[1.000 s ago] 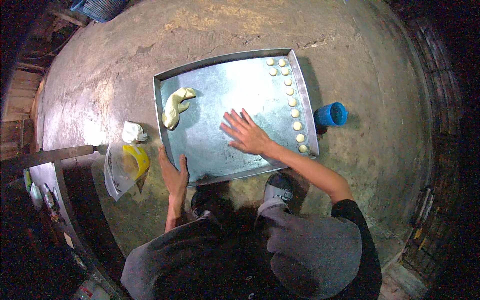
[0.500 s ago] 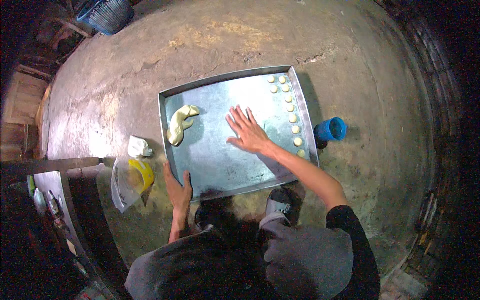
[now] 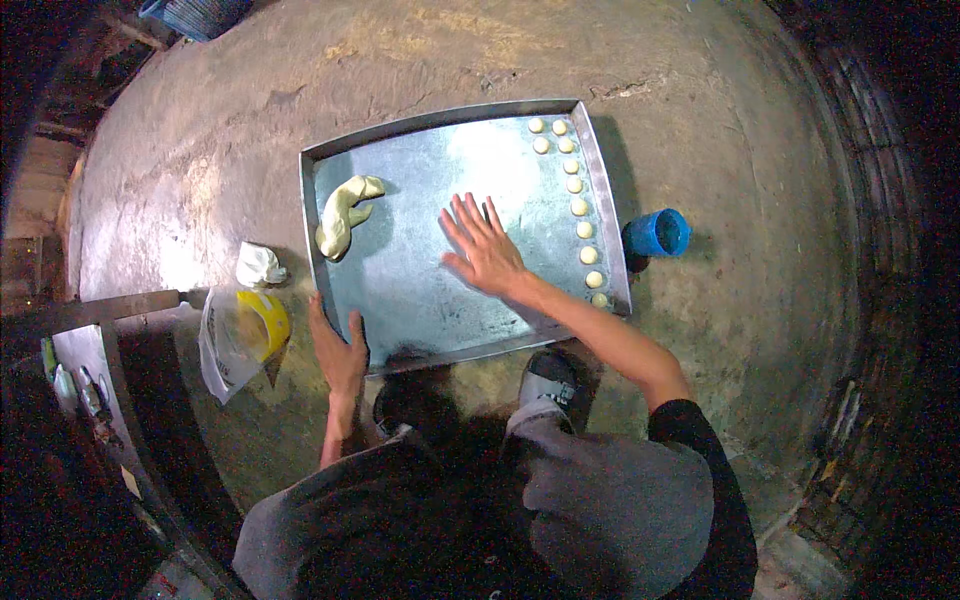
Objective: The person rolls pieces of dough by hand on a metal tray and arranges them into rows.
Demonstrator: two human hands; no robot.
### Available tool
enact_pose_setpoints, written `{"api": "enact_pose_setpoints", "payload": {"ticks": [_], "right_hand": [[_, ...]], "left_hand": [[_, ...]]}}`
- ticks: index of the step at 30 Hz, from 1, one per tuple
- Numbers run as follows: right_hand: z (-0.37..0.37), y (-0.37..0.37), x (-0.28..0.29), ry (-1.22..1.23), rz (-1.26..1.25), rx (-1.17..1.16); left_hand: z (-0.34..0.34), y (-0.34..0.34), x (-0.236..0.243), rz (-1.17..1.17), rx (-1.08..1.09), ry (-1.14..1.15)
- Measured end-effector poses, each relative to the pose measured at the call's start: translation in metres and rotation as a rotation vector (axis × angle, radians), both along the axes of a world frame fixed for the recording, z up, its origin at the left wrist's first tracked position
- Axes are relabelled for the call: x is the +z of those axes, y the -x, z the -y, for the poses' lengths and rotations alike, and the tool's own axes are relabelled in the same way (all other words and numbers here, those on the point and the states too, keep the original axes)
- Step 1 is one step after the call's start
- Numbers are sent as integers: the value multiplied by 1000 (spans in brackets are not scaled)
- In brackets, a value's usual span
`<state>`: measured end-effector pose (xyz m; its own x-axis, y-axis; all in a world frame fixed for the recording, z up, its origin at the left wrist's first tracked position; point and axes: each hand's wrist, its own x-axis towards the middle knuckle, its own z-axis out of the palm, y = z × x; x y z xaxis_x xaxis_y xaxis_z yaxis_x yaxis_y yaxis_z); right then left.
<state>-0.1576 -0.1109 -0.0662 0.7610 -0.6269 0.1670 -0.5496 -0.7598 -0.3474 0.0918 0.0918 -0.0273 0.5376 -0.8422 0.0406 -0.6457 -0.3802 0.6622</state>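
Note:
A shallow square metal tray lies on the floor before my feet. Inside it, along the left wall, rests a long, bent lump of pale dough. Small round dough balls, several of them, line the right wall, with a short second row at the far end. My left hand holds the near left corner, fingers along the outer side and thumb at the near wall. Palm down with fingers spread, my right hand is over the middle of the tray; anything beneath the palm is hidden.
Just right of the tray stands a blue cup. To its left are a white crumpled bundle and a clear plastic bag with yellow. A low bench stands at the left; a blue basket is far left.
The whole view has shifted, so the tray appears higher and slightly left. Relative to the tray, my right hand has moved a little nearer and right. My left hand stays at the corner.

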Motion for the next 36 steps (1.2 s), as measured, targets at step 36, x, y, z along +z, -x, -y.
{"api": "enact_pose_setpoints", "payload": {"ticks": [36], "right_hand": [[48,-38,-4,120,-146,-179]], "left_hand": [[-4,0,-4,-80,36,-37]]}}
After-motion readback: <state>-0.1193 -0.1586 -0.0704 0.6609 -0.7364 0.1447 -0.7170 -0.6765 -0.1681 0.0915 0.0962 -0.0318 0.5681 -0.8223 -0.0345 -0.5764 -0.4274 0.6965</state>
